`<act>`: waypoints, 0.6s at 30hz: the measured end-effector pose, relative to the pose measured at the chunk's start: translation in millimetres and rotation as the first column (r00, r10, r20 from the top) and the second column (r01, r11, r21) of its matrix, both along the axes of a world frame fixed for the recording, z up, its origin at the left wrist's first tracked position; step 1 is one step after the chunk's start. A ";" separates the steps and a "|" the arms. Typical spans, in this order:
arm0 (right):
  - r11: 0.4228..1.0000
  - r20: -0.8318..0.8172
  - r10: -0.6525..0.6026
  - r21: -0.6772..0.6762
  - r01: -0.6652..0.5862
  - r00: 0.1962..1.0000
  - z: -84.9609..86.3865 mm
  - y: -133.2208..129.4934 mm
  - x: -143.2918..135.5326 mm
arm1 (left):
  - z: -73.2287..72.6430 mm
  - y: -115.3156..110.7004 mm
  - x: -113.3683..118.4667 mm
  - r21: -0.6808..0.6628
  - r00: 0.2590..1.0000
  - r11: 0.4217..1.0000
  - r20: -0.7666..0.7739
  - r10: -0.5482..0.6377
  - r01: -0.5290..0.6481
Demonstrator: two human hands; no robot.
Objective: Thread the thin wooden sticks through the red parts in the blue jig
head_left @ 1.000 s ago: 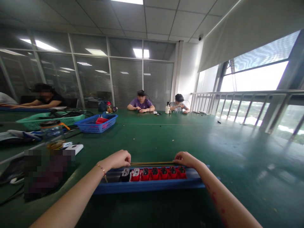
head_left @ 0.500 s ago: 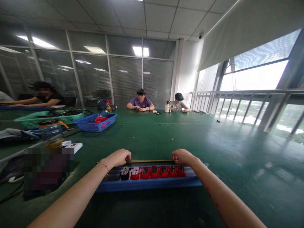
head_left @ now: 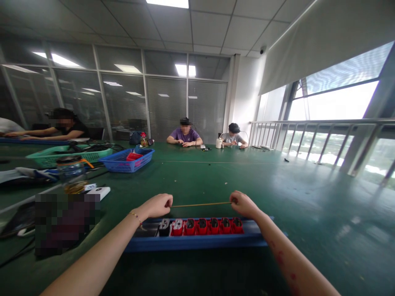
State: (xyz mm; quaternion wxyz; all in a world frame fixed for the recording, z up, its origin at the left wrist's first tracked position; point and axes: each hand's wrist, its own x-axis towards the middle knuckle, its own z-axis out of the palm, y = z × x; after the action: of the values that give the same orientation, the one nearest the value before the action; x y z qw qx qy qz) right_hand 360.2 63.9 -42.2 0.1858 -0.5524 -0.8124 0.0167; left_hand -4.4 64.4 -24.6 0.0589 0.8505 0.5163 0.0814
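In the head view, the thin yellowish cord (head_left: 200, 204) is now showing as one slanting line above the tray's far edge, at the lower middle of the frame, where half a second ago it was running closer to that edge and more level; its right end is now sitting a little higher than its left, and for the work in hand this seems to be leaving the cord free of the tray, held by its two ends alone. The left hand (head_left: 158, 205) is curling its fingers and pinching the left end, and the right hand (head_left: 245, 204) is likewise pinching the right end, though the exact fingertip contact is staying hidden. Below the cord, the long blue tray (head_left: 197, 242) is holding a row of red and black pieces (head_left: 202, 227). The green table (head_left: 262, 176) is reflecting window light at right; at middle left a blue basket (head_left: 137, 165), a green basket (head_left: 92, 156) and a jar (head_left: 72, 174) are standing near one another. Towards the upper middle, a co-worker in purple (head_left: 185, 135) and another in grey (head_left: 226, 139) are sitting before a glass partition (head_left: 166, 107), while daylight is coming past the railing (head_left: 308, 122) at upper right
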 end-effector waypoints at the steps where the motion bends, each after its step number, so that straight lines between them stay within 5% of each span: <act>1: 1.000 -0.117 0.003 0.017 -0.001 0.993 1.9 -0.8 1.6 | 4.2 -3.1 -0.9 0.016 0.999 1.000 0.042 0.007 -0.008; 4: 0.998 -0.382 0.056 0.009 -0.057 0.923 7.9 -5.3 4.2 | 16.2 -15.7 -2.4 0.045 0.967 0.999 0.253 0.015 -0.027; 7: 0.993 -0.426 0.075 -0.051 -0.107 0.902 13.5 -16.6 4.1 | 21.6 -32.4 -1.4 0.021 0.920 0.999 0.391 0.018 -0.028; 11: 0.958 -0.458 0.104 -0.191 -0.212 0.883 23.3 -39.4 5.2 | 19.7 -54.4 0.1 -0.072 0.906 0.997 0.424 0.016 0.016; 18: 0.828 -0.666 0.131 -0.335 -0.451 0.735 41.5 -64.3 19.5 | 28.1 -73.1 1.2 -0.113 0.910 0.994 0.412 0.053 -0.007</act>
State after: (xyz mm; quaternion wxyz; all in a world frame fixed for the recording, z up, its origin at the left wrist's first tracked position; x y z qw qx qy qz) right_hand 379.7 -0.4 -0.7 0.2941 -0.4049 -0.7547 0.4243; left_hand -3.2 -8.7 3.5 0.2121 0.8015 0.5086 0.2323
